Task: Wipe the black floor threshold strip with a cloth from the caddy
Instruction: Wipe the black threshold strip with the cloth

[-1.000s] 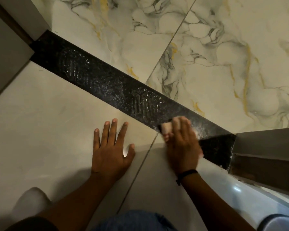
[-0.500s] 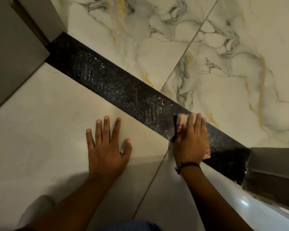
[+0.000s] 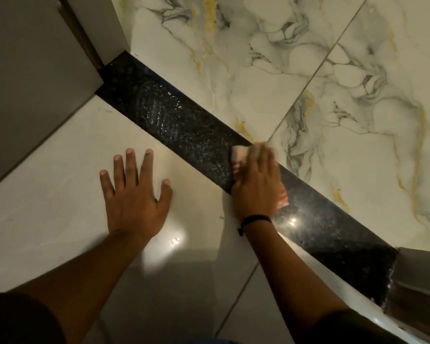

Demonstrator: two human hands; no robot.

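A black speckled threshold strip runs diagonally across the floor from upper left to lower right. My right hand presses a pale cloth with red marks flat on the middle of the strip; most of the cloth is hidden under the palm. Streaky wet marks show on the strip to the left of the cloth, while the part to the right looks smooth and glossy. My left hand lies flat on the plain cream tile beside the strip, fingers spread, holding nothing. No caddy is in view.
White marble tiles with grey and gold veins lie beyond the strip. A door frame stands at the strip's upper left end, another frame post at its lower right end. A grey door panel fills the left.
My right hand has slid the cloth along the strip toward the upper left, away from the right frame post. The left hand stays planted on the tile.
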